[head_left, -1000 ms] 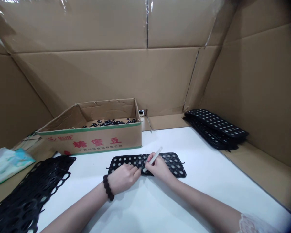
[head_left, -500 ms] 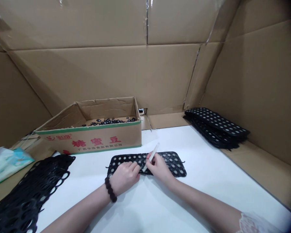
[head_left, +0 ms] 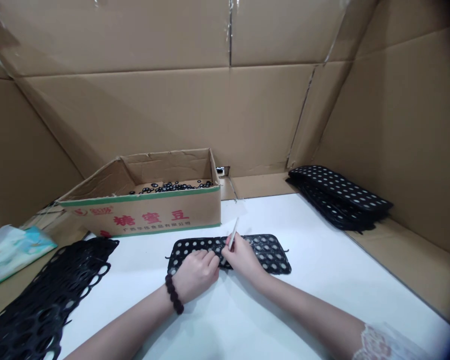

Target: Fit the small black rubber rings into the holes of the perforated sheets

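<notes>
A black rubber sheet (head_left: 270,252) with rows of round pale spots lies flat on the white table, between my hands and the carton. My left hand (head_left: 198,272), wearing a dark beaded bracelet on the wrist, rests closed on the sheet's near edge left of its middle; its fingertips are hidden, so what they grip cannot be made out. In my right hand (head_left: 240,257) a thin white pen-like stick (head_left: 233,233) is pinched, tilted, its lower end down at the sheet beside my left fingers.
An open carton (head_left: 165,215) with many small black rings (head_left: 172,186) stands behind. Stacked dotted black sheets (head_left: 337,192) lie at the back right. Black perforated sheets (head_left: 41,300) and a tissue pack (head_left: 18,252) are at left. Cardboard walls (head_left: 165,110) surround the table.
The white stick has turned steeper in my right hand, which has rolled slightly to the left. My left hand stays at about the same place on the sheet. The view has shifted slightly.
</notes>
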Motion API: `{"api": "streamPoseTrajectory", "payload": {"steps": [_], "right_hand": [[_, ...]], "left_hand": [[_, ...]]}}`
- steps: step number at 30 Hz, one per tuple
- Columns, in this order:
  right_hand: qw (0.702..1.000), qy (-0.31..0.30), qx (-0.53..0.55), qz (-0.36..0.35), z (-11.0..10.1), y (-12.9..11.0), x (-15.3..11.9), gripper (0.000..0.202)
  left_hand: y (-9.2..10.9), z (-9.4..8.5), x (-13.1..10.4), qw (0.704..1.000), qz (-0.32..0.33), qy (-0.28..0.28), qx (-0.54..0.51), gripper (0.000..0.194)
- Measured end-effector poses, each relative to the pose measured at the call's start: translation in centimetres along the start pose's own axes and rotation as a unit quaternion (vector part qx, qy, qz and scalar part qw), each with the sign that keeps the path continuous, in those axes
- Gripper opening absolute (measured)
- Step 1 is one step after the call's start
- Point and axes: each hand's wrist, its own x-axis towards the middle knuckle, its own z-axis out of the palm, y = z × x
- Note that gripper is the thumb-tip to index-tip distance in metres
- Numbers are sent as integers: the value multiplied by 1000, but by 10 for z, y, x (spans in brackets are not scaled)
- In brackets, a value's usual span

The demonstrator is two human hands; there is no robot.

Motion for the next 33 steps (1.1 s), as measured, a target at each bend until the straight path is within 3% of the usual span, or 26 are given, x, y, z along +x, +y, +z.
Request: {"api": "streamPoseTrajectory", "payload": {"steps": [5,17,25,33], "right_hand": [[999,-18,-36,-24,-1,-4,-6,9],[998,-39,15,-49,-2,0,-7,11],[995,13,94,13,-3,2,-4,9],[996,18,80,36,-2,0,-4,8]], "left_hand": [[5,4,0,1000,-26,8,1,10],[23,2,5,989,-148,3,11,10],[9,0,-1,994,-101,-17,-22,8],[10,-3,-1,996,-88,-15,-11,10]]}}
